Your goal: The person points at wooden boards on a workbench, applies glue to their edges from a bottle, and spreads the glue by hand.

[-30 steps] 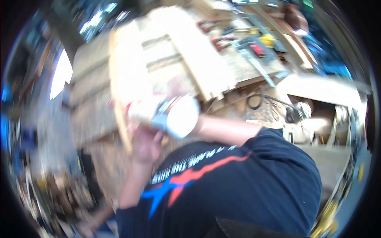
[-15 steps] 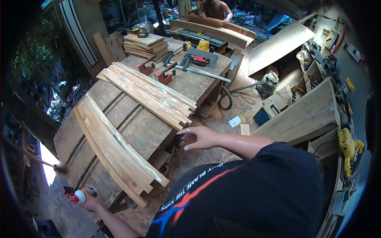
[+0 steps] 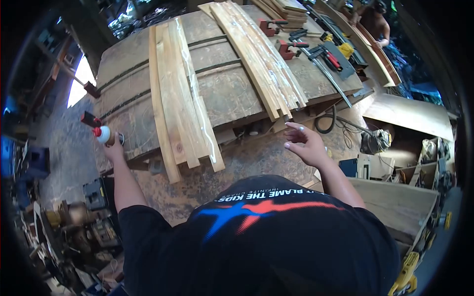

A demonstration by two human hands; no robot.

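Observation:
My left hand (image 3: 115, 149) is wrapped round a white glue bottle (image 3: 101, 134) with a red cap, over the table's left side; the fingers hide its middle. To the right lie several long, slightly curved boards (image 3: 173, 93) side by side, their near ends overhanging the edge. A wavy line of white glue (image 3: 193, 89) runs along the rightmost one. My right hand (image 3: 309, 148) is open in the air, fingers apart and curled, just off the near ends of a second group of wooden strips (image 3: 256, 56). White smears show on those strips. A pale spot is on one finger.
Red clamps (image 3: 288, 48) and a long metal bar clamp (image 3: 332, 79) lie on the worktable (image 3: 224, 96), right of the strips. Stacked boards (image 3: 291, 12) stand behind. Another person (image 3: 373, 24) handles a curved board at far right. A hose (image 3: 326, 121) hangs by the table's edge.
My view has swung left, so the table and boards appear turned and further right. The bottle remains in my left hand. My right hand remains open near the strip ends.

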